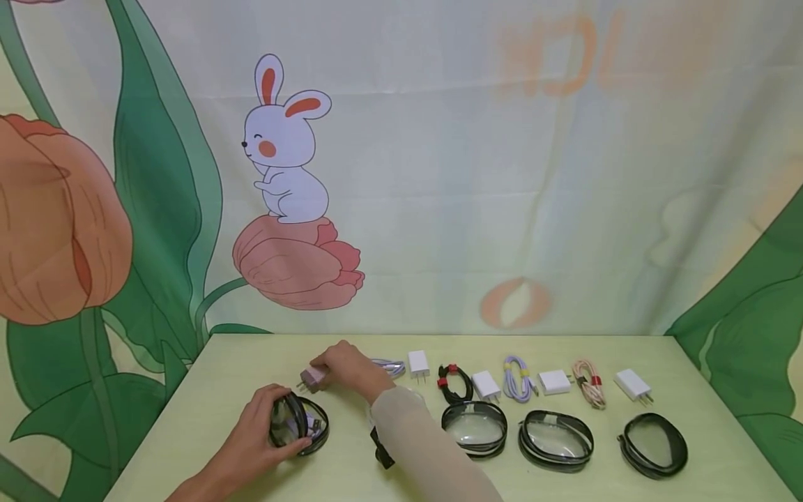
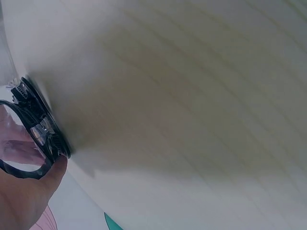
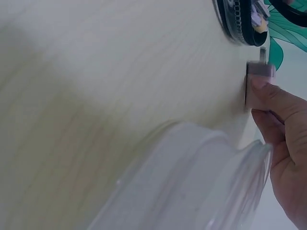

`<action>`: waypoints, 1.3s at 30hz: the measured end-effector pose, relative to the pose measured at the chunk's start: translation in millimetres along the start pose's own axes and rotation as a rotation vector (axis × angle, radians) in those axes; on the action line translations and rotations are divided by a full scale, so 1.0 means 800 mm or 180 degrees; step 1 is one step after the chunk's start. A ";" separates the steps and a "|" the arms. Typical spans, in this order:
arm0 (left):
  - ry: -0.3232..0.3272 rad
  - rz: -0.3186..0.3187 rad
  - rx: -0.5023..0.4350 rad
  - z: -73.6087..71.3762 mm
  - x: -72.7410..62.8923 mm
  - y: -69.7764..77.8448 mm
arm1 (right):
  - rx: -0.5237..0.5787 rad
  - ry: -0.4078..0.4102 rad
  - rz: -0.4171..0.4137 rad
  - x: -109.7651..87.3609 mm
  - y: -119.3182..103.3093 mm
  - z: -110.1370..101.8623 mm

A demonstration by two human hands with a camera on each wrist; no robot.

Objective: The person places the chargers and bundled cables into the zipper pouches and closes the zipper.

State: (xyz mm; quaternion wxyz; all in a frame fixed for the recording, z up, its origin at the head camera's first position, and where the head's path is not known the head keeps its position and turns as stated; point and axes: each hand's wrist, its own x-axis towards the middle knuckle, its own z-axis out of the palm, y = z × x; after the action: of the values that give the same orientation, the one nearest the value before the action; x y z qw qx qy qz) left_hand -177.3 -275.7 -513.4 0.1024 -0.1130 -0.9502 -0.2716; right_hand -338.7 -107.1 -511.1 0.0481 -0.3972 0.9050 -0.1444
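Note:
At the left of the table, my left hand grips a round, clear, black-rimmed zip case by its raised lid, thumb near the lower rim. Something whitish lies in that case, too small to make out. Just behind it, my right hand pinches a charger plug between thumb and fingers, its prongs pointing toward the case. The right wrist view shows the plug close to the case. Partly hidden behind the right hand is a coiled lavender cable.
Along the back stand white chargers and coiled cables: black, lavender and pink. In front lie three more round cases. A small black object is partly covered by the right sleeve. A printed curtain hangs behind.

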 end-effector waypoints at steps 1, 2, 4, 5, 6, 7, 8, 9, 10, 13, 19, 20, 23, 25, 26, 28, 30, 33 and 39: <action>-0.0006 -0.0010 0.0001 0.000 0.000 0.000 | -0.0002 0.0009 0.0017 0.000 -0.001 0.000; -0.0010 -0.0017 0.0001 -0.001 0.000 0.000 | -0.0018 0.0027 0.0019 0.000 -0.001 0.000; -0.0023 -0.0032 0.0002 -0.001 0.000 0.001 | -0.0069 0.0068 0.0005 0.000 -0.002 0.000; -0.0025 -0.0036 0.0004 -0.002 0.000 0.001 | -0.0098 0.0085 -0.0016 0.001 -0.002 0.000; -0.0024 -0.0037 0.0002 -0.002 0.001 0.001 | -0.0132 0.0098 -0.0040 0.001 -0.002 -0.001; -0.0024 -0.0035 0.0000 -0.002 0.001 0.002 | -0.0152 0.0100 -0.0044 0.001 -0.003 -0.002; -0.0026 -0.0033 0.0001 -0.002 0.001 0.002 | -0.0174 0.0102 -0.0047 0.001 -0.003 -0.002; -0.0028 -0.0033 0.0000 -0.002 0.001 0.002 | -0.0181 0.0096 -0.0039 0.001 -0.004 -0.002; -0.0028 -0.0035 0.0002 -0.002 0.001 0.002 | -0.0179 0.0082 -0.0026 0.001 -0.004 -0.003; -0.0023 -0.0041 0.0008 -0.002 0.001 0.002 | -0.0150 0.0042 0.0025 0.002 -0.005 -0.002; -0.0023 -0.0030 0.0060 0.001 0.000 0.001 | -0.0073 -0.0002 0.0168 0.003 -0.006 -0.001; -0.0030 -0.0033 0.0064 0.001 0.000 0.001 | -0.0026 0.0005 0.0195 0.003 -0.006 -0.002; -0.0052 -0.0058 0.0050 0.001 0.000 0.001 | 0.0155 -0.0032 0.0196 0.003 -0.005 -0.003; -0.0067 -0.0070 0.0037 0.001 0.000 0.001 | 0.0290 -0.0111 0.0139 0.001 -0.005 -0.002; -0.0070 -0.0071 0.0029 0.001 0.000 0.001 | 0.0346 -0.0164 0.0108 0.001 -0.004 -0.001; -0.0080 -0.0074 0.0013 0.001 0.000 0.002 | 0.0422 -0.0250 0.0052 0.000 -0.002 0.002; -0.0088 -0.0068 0.0003 0.001 0.000 0.002 | 0.0404 -0.0264 0.0010 -0.001 -0.001 0.005; -0.0082 -0.0050 -0.0007 0.002 0.000 0.003 | 0.0346 -0.0202 0.0003 -0.001 0.000 0.007; -0.0001 0.0028 0.0016 0.002 0.000 0.003 | 0.0195 -0.0098 0.0015 0.001 0.002 0.008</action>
State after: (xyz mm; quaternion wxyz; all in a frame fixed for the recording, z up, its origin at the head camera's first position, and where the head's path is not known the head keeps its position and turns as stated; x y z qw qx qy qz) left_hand -177.2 -272.4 -513.6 0.1037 -0.1170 -0.9504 -0.2688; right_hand -338.9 -108.5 -517.6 0.0745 -0.3956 0.9002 -0.1659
